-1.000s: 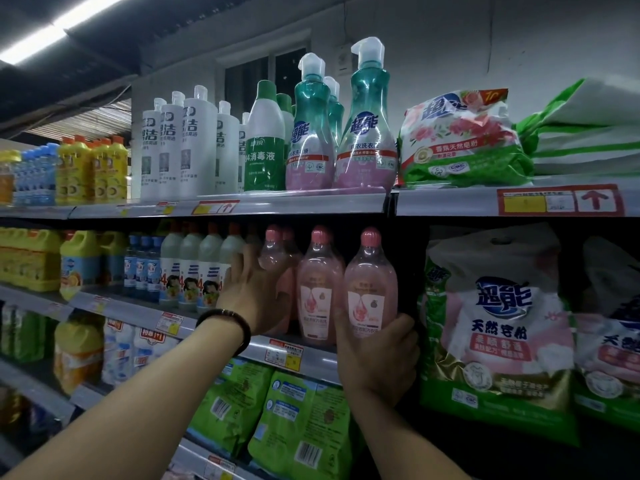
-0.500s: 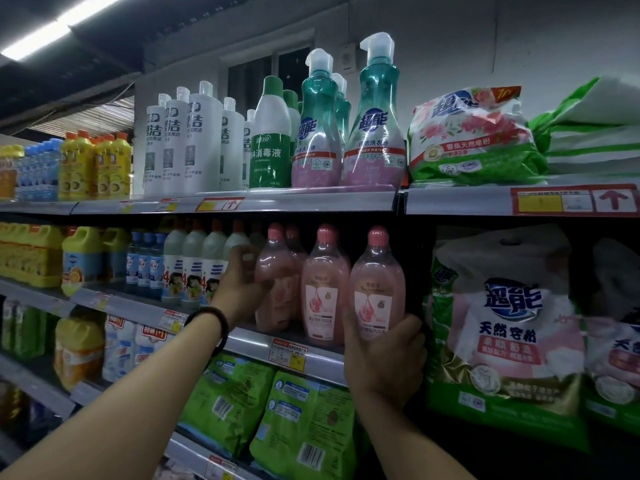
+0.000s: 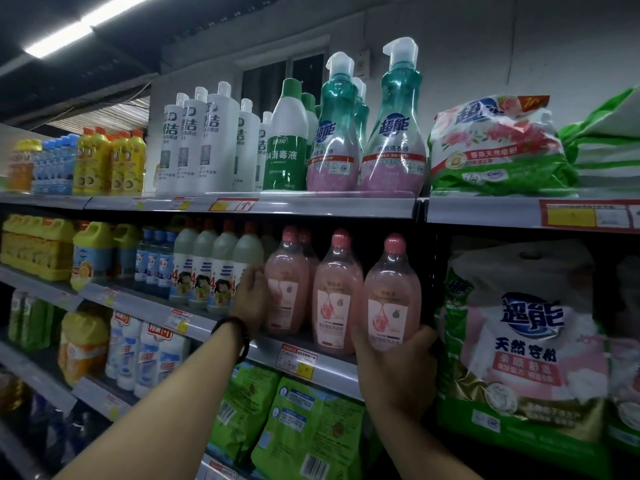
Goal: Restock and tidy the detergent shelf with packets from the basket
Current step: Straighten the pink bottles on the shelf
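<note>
Tidying step: on the grey metal shelf (image 3: 332,368), right grip (image 3: 394,370) grasps the three-o'clock pink plastic bottle (image 3: 393,292) at its base; left grip (image 3: 251,301) clasps its nine-o'clock twin (image 3: 287,292). Next, likely squaring both with the row; basket unseen.

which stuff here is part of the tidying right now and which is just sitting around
In use: left hand gripping left pink bottle; right hand gripping right pink bottle.
Idle: middle pink bottle, teal pump bottles, white bottles, green packets, big powder bag.
</note>
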